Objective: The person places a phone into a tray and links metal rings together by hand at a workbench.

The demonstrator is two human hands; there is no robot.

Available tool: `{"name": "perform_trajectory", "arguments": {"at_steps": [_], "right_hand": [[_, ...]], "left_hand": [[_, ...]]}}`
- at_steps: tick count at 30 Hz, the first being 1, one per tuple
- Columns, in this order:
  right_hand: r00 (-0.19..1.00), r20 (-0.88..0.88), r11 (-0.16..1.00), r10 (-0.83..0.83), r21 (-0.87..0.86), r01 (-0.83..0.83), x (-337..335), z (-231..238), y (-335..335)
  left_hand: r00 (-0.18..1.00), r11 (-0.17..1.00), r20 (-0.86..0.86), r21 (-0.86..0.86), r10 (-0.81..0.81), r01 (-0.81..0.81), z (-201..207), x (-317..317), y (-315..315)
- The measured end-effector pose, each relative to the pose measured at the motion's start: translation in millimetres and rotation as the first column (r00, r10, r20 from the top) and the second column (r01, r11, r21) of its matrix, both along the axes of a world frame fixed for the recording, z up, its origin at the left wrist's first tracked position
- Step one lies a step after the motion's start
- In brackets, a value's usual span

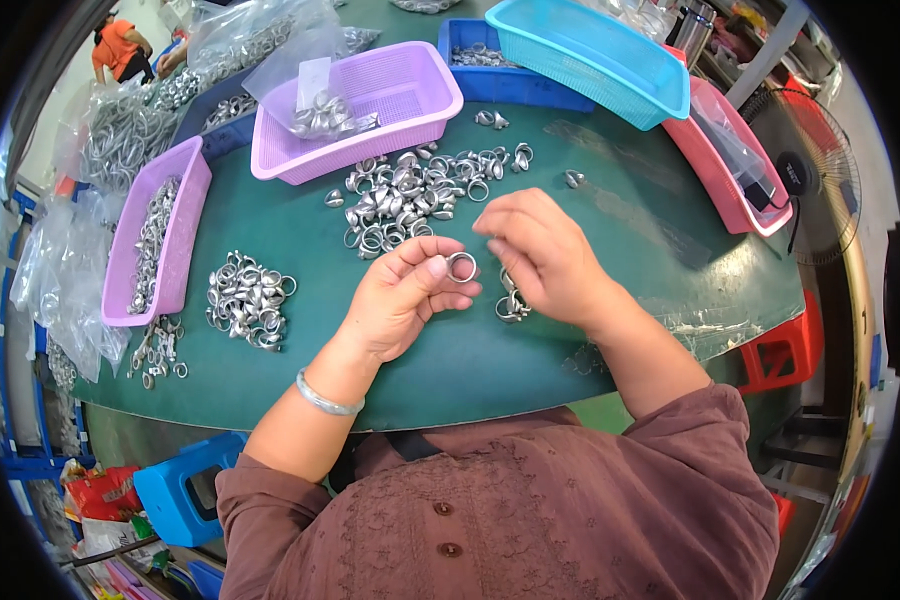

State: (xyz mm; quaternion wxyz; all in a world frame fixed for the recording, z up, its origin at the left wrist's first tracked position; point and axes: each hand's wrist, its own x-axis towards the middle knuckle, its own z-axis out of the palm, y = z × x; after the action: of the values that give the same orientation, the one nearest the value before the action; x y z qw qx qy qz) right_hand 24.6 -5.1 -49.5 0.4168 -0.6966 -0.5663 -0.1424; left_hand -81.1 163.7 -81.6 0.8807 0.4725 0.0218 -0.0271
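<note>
My left hand point(407, 292) pinches a silver metal ring point(460, 266) between thumb and fingertips, above the green tabletop point(370, 370). Just to its right, my right hand point(540, 245) is raised with its fingers curled together; what they hold, if anything, is hidden. Under that hand lie a few rings point(512, 308), partly covered by it. A large loose pile of silver rings point(402, 195) spreads beyond both hands. Over to the left sits a smaller pile of similar metal pieces point(245, 300).
A lilac basket point(430, 112) with a bagged bunch of pieces stands behind the large pile. Another lilac basket point(192, 235) holds more pieces at left. Far right are a turquoise basket point(610, 75), a pink basket point(715, 185) and a fan point(820, 170). Someone in orange point(120, 48) is far left.
</note>
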Motion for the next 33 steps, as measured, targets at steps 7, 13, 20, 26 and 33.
{"name": "perform_trajectory", "arguments": {"at_steps": [7, 13, 20, 26, 33], "right_hand": [[0.993, 0.057, 0.856, -0.105, -0.503, 0.120, 12.8, -6.8, -16.9], [0.994, 0.047, 0.805, -0.100, -0.583, 0.108, 13.2, -8.4, -16.3], [0.995, 0.049, 0.812, -0.092, -0.574, 0.104, 11.9, -11.4, -16.3], [0.995, 0.046, 0.816, -0.090, -0.569, 0.100, 12.6, -10.9, -14.3], [0.994, 0.034, 0.825, -0.103, -0.556, 0.104, 12.8, -10.1, -13.3]], "left_hand": [[0.994, 0.971, 0.050, -0.213, -0.101, 0.110, -5.9, -0.1, 10.3], [0.995, 0.957, 0.031, -0.274, -0.093, 0.097, -4.1, -2.1, 9.3], [0.996, 0.996, 0.067, 0.049, 0.065, -0.068, -8.1, -3.5, 0.7], [0.960, 0.923, 0.259, 0.332, 0.109, -0.195, -13.8, -2.7, -6.0], [0.963, 0.920, 0.239, 0.336, 0.123, -0.201, -11.5, -4.0, -6.7]]}}
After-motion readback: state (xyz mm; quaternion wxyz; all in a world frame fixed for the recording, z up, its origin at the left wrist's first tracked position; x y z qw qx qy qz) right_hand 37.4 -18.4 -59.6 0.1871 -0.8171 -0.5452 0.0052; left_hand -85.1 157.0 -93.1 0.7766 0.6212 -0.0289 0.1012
